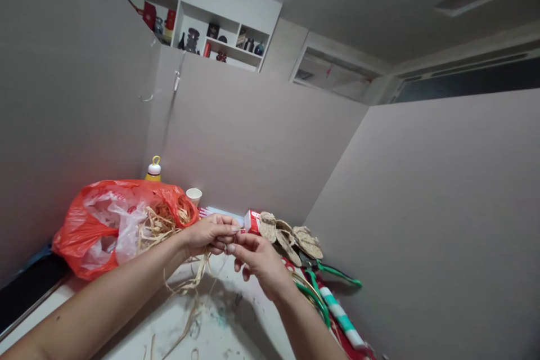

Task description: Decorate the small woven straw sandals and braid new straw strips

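Observation:
My left hand (208, 233) is closed, its thumb and fingers pinching pale raffia strands (197, 280) that hang below it over the white table (236, 320). Close against it, my right hand (259, 261) pinches a thin strand between thumb and forefinger, its other fingers loosely curled. The fingertips of both hands nearly meet; what lies right between them is too small to make out. More raffia (158, 230) spills from a red plastic bag (90, 225) to the left of my hands.
Behind my hands stand a paper cup (194, 196), a yellow bottle (154, 171) and a red-and-white box (252, 221). Woven straw pieces (307, 242), green-handled pliers (337, 273) and a green-and-white striped roll (343, 318) lie at the right. Grey partitions (253, 135) enclose the table.

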Demonstrator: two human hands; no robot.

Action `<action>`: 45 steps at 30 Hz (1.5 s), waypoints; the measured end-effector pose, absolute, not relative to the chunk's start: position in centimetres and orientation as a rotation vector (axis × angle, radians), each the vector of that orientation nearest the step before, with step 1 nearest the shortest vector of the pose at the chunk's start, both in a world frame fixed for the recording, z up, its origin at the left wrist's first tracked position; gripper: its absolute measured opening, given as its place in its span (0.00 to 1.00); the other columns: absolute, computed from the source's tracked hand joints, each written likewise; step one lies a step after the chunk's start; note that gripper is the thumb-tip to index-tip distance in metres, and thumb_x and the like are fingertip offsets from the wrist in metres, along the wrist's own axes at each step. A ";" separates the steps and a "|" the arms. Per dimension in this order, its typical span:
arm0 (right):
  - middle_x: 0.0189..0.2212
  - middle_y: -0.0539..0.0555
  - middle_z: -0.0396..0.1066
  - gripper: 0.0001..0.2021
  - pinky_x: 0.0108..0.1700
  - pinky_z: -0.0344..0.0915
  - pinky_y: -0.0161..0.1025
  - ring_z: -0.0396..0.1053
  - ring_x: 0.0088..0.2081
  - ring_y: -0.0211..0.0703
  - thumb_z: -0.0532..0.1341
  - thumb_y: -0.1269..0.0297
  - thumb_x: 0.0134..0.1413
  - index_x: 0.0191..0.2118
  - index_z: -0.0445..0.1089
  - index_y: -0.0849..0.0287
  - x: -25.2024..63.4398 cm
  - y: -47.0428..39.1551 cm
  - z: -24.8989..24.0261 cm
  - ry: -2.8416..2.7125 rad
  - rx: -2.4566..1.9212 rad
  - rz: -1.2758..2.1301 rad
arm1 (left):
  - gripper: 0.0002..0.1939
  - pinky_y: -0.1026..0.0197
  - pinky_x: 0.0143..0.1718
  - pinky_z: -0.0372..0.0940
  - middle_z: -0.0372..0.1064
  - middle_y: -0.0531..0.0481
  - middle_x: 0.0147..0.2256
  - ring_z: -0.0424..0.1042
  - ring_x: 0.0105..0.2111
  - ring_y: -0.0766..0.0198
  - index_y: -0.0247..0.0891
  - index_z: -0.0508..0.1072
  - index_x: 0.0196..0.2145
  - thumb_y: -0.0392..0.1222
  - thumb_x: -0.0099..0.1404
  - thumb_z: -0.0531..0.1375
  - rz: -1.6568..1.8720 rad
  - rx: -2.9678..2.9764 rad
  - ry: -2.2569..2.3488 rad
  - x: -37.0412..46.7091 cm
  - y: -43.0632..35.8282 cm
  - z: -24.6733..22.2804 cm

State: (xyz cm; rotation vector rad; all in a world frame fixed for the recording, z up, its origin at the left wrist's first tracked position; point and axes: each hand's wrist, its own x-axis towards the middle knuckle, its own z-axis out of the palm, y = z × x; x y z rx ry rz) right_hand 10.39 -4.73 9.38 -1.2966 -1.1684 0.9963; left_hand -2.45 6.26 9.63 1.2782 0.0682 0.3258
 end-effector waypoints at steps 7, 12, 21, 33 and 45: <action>0.15 0.47 0.65 0.15 0.15 0.51 0.27 0.55 0.14 0.26 0.73 0.58 0.37 0.21 0.70 0.63 12.7 -0.9 10.8 -1.190 -1.114 1.066 | 0.14 0.72 0.14 0.35 0.44 0.65 0.15 0.36 0.14 0.78 0.35 0.65 0.29 0.47 0.58 0.64 0.536 1.266 0.105 -3.1 7.9 10.3; 0.20 0.47 0.67 0.12 0.19 0.57 0.27 0.59 0.20 0.29 0.72 0.59 0.40 0.25 0.73 0.61 13.5 0.6 13.0 -1.153 -0.933 1.031 | 0.14 0.73 0.13 0.36 0.43 0.65 0.15 0.36 0.13 0.78 0.36 0.65 0.30 0.48 0.57 0.64 0.676 1.227 0.141 -3.2 8.3 10.7; 0.24 0.51 0.72 0.12 0.16 0.55 0.24 0.59 0.19 0.27 0.70 0.59 0.43 0.24 0.71 0.62 13.9 0.1 12.7 -1.017 -0.715 1.012 | 0.14 0.71 0.14 0.35 0.43 0.65 0.15 0.35 0.14 0.78 0.37 0.64 0.29 0.48 0.58 0.63 0.633 1.258 0.200 -1.7 7.8 9.0; 0.18 0.48 0.69 0.14 0.14 0.53 0.22 0.58 0.14 0.25 0.70 0.61 0.42 0.21 0.66 0.61 15.2 -0.9 13.4 -0.954 -0.718 0.980 | 0.18 0.71 0.15 0.35 0.53 0.62 0.16 0.41 0.13 0.78 0.37 0.63 0.28 0.51 0.53 0.65 0.537 1.244 0.342 -0.3 7.1 6.8; 0.15 0.43 0.54 0.13 0.15 0.51 0.24 0.49 0.15 0.25 0.69 0.60 0.45 0.23 0.66 0.59 18.3 -2.4 14.0 -1.019 -0.743 0.942 | 0.13 0.71 0.13 0.40 0.61 0.59 0.16 0.46 0.11 0.78 0.36 0.62 0.23 0.43 0.56 0.61 0.842 1.198 0.665 -0.2 10.8 3.9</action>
